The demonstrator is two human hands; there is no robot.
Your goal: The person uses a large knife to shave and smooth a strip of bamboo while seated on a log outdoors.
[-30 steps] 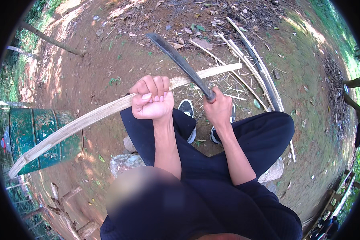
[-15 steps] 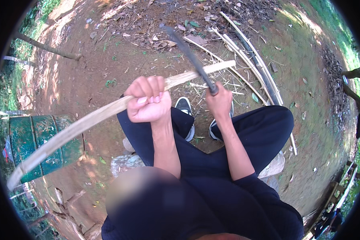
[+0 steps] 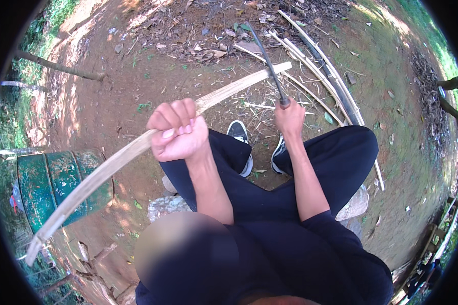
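Observation:
My left hand (image 3: 178, 131) is closed in a fist round a long pale wooden strip (image 3: 109, 165). The strip runs slantwise from the lower left up to the right, past the fist. In my right hand (image 3: 290, 118) is the dark handle of a machete (image 3: 268, 60), its long blade pointing up and away. The blade crosses the strip close to the strip's far right end; whether it bites into the wood I cannot tell. Thin pale shavings (image 3: 257, 105) lie on the soil beneath, in front of my shoes (image 3: 237, 131).
Long split strips (image 3: 313, 68) and a dark pole (image 3: 336, 84) lie on the ground at the right. A rusty green drum (image 3: 66, 185) is on the left. Pale stones (image 3: 168, 207) flank my seat. Dry leaves (image 3: 208, 48) cover the far soil. A branch (image 3: 61, 66) juts in at upper left.
The machete blade has swung right and stands more upright, now nearer the strip's far end. My left hand has shifted slightly left with the strip; my right hand has moved a little right.

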